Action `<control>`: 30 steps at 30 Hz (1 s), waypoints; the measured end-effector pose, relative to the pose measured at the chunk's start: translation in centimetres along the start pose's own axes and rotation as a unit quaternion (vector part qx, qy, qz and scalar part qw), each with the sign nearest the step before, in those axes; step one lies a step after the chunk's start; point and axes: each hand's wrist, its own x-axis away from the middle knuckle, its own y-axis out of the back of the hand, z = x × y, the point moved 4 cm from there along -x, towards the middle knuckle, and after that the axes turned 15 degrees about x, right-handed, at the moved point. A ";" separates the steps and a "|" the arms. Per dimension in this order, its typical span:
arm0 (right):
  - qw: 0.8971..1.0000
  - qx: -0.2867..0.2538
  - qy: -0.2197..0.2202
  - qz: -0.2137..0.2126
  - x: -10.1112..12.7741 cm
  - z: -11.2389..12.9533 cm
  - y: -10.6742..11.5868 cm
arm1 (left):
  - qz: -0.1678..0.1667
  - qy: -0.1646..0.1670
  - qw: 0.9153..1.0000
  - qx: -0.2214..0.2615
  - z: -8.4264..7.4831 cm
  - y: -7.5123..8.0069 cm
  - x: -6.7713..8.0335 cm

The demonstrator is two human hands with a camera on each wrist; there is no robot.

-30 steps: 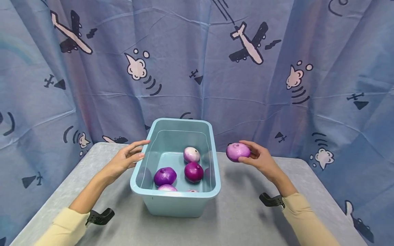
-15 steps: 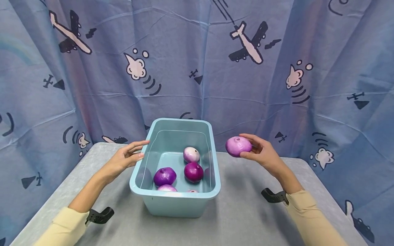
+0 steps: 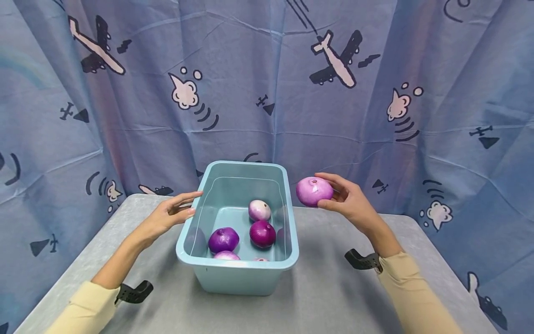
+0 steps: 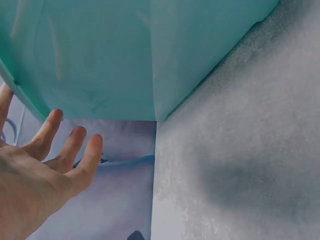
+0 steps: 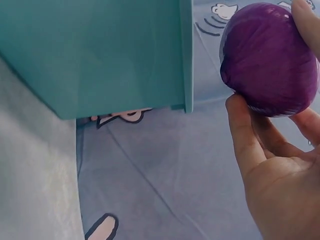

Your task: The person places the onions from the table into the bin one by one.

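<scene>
Head view shows the right hand holding an onion in its curled fingers, lifted off the table just beside the far right rim of the tub, level with the opening. The left hand rests with straight, relaxed fingers against the tub's left wall, apparently to steady it. Several more onions lie on the tub's bottom. Right wrist view confirms fingertips cradling the onion from below.
</scene>
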 end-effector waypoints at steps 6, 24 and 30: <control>0.999 -0.027 0.022 0.011 -1.0 1.4 -0.8 | -0.001 -0.002 1.000 -0.007 0.0 0.1 0.1; 0.992 -0.077 0.060 0.077 -3.2 4.3 -4.9 | -0.006 0.002 1.000 -0.002 0.1 0.0 0.1; 0.991 -0.060 0.067 0.099 -3.9 5.2 -6.2 | -0.006 0.003 1.000 -0.003 0.1 -0.2 0.0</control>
